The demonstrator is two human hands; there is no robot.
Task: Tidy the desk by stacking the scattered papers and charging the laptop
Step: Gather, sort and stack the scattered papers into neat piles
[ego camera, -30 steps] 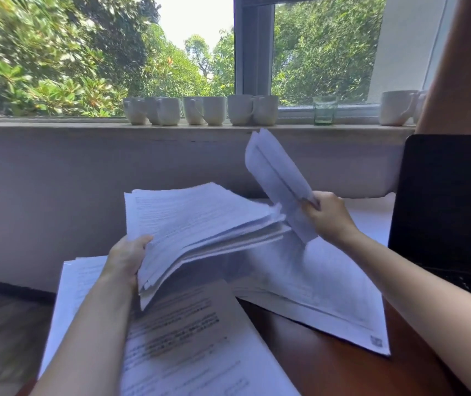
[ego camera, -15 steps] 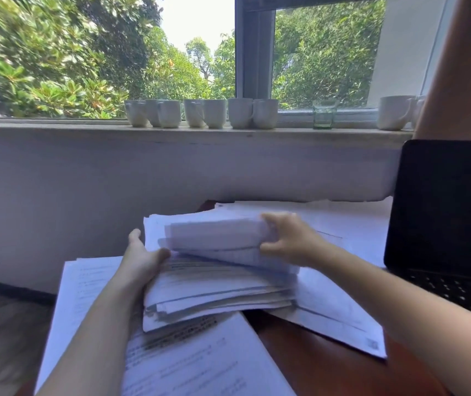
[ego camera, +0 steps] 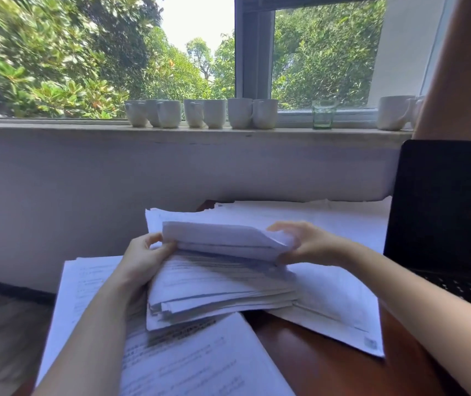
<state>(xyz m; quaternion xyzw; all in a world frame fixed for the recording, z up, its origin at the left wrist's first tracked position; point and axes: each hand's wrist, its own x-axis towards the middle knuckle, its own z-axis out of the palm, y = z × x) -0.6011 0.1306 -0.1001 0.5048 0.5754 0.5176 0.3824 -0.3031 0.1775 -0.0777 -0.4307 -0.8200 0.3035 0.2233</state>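
Both grips busy: left hand [ego camera: 142,258] clamps the paper stack [ego camera: 220,284], right hand [ego camera: 305,244] pinches its top sheets over the counter [ego camera: 314,364] — loose sheets [ego camera: 200,364] lie scattered, laptop [ego camera: 442,210] shows no cable — looks barely halfway.

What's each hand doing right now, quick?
Left hand: grips the left edge of the paper stack.
Right hand: holds the top sheets at the stack's right side.
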